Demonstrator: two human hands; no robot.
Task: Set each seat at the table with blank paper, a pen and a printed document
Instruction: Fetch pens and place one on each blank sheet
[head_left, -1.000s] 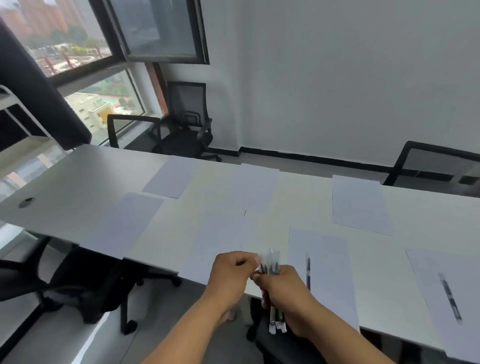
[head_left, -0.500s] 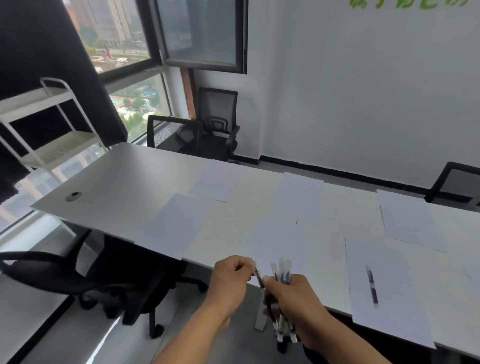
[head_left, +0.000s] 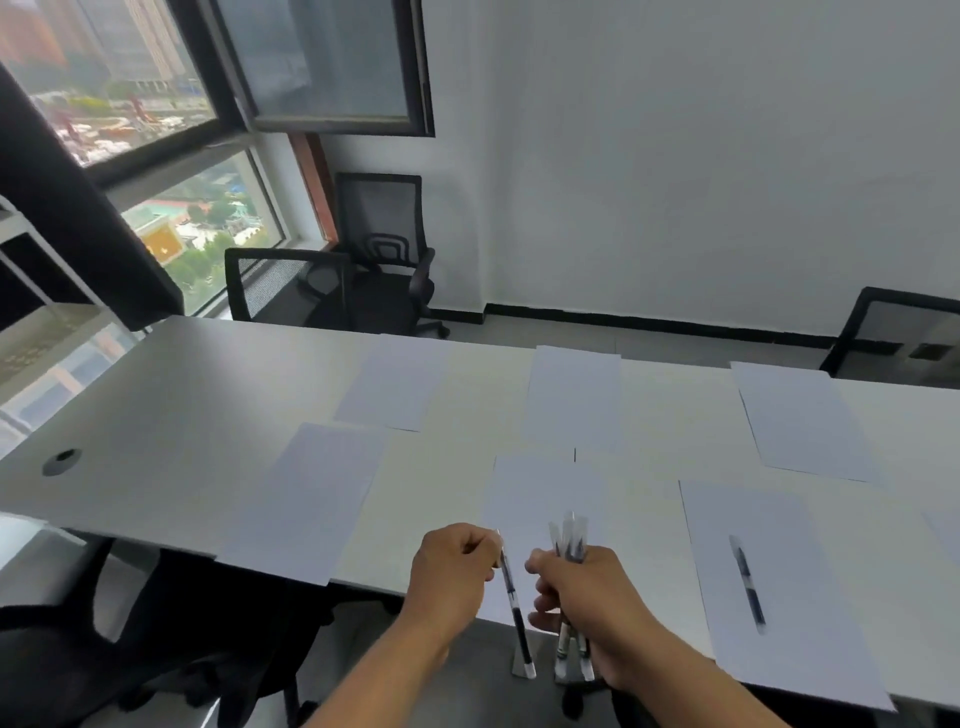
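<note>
My right hand grips a bundle of pens upright over the table's near edge. My left hand pinches the top of a single pen that hangs apart from the bundle, just left of it. Several blank sheets lie on the long pale table. One bare sheet lies right behind my hands. To its right, a sheet carries a pen. Another bare sheet lies to the left, and more sheets line the far side.
Black mesh office chairs stand at the table's far left end by the window; another chair is at the far right. A dark chair sits tucked under the near edge on the left. A cable hole marks the tabletop.
My left hand has drawn a single pen out of the bundle in my right hand. The view has shifted left along the table.
</note>
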